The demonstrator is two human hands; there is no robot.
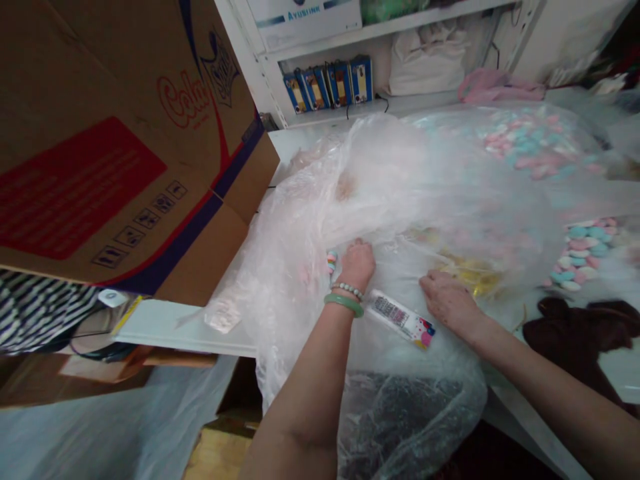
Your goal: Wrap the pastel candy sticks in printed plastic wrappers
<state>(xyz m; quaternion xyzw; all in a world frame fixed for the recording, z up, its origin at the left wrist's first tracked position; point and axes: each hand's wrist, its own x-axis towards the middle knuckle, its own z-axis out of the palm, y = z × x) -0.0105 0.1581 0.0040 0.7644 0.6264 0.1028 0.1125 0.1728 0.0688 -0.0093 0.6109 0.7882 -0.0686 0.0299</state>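
My left hand (358, 261), with a bead bracelet and a green bangle at its wrist, rests on a large sheet of clear plastic (295, 233), its fingers curled against the film. A small striped item (331, 261) lies just left of it. To the right, my right hand (445, 297) touches the same plastic, its fingers bent downward; what they pinch, if anything, is hidden. Between my wrists lies a slim printed packet (400, 319), flat on the plastic. Something yellow and shiny (475, 275) shows beyond my right hand.
A big cardboard box (125, 133) stands at the left. Bags of pink and blue candy-like pieces (583, 253) lie at the right, near a dark brown cloth (580, 333). Behind are shelves with blue boxes (327, 85) and a white bag (427, 59).
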